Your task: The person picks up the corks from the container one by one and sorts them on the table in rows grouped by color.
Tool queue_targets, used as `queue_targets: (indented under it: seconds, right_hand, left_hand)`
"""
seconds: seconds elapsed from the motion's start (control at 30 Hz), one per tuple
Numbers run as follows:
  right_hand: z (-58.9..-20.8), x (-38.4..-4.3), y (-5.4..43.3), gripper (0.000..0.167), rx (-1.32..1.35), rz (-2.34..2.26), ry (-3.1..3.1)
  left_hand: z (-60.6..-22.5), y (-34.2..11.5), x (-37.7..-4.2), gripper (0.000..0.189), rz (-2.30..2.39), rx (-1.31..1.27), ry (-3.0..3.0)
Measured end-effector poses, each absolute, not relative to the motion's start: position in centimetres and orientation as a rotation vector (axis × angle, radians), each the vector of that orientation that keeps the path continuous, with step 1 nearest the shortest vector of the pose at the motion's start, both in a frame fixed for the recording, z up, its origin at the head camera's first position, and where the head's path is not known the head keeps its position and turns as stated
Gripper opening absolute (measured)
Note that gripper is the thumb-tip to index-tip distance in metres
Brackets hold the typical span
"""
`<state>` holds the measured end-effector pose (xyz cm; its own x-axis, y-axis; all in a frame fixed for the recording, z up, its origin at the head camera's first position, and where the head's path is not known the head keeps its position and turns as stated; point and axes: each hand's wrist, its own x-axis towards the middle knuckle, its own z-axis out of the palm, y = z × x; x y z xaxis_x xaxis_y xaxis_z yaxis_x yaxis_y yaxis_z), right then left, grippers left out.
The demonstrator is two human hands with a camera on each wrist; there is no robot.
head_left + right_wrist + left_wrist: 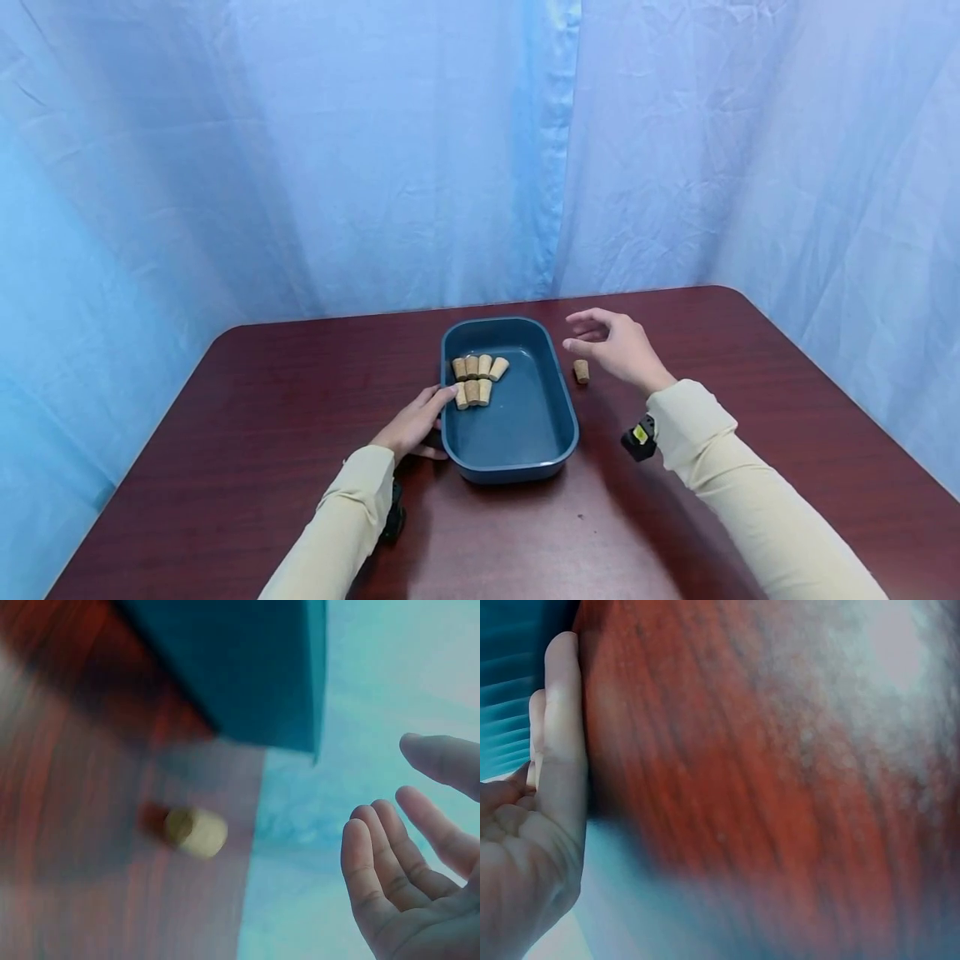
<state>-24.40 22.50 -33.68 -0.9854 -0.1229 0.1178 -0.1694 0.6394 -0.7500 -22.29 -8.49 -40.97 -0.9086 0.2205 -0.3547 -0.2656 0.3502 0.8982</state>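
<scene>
A deep blue rectangular tray (510,425) holds several tapered cork stoppers (472,392), set in two rows along its left side. My left hand (412,422) holds the tray's left wall, one digit over the rim and the other fingers low on the outside. Seen from the left wrist, the left hand's fingers (562,727) lie along the tray's side, close to the tabletop. My right hand (617,348) hovers right of the tray with fingers bent apart and nothing between them. Just below it, a single cork stopper (581,372) rests on the table; the right wrist view shows that cork blurred.
The dark red wooden table (247,433) has rounded far corners. Light blue curtains (420,167) hang behind it and at both sides. Black wrist cameras (640,438) are strapped below both sleeves.
</scene>
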Motion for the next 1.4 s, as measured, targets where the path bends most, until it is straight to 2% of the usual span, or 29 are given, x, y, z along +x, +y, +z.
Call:
queue_targets:
  seconds: [0.5, 0.83, 1.2, 1.4]
  right_hand:
    - [-32.2, -24.8, 17.9, 0.043, 0.302, 1.718, -2.864]
    - [-33.0, -25.6, 15.0, 0.044, 0.185, 1.678, -3.022]
    - [-33.9, -26.3, 13.1, 0.035, 0.069, 1.663, -3.078]
    - [-34.7, -26.6, 12.2, 0.029, 0.067, 1.505, -3.183]
  left_hand:
    - [-41.0, -8.2, -22.1, 0.08, 1.606, -0.05, 2.184]
    - [-41.1, -7.9, -22.3, 0.079, 1.608, -0.058, 2.185]
    - [-41.4, -7.8, -22.4, 0.081, 1.613, -0.043, 2.192]
    - [-41.3, -8.0, -22.3, 0.08, 1.6, -0.041, 2.205]
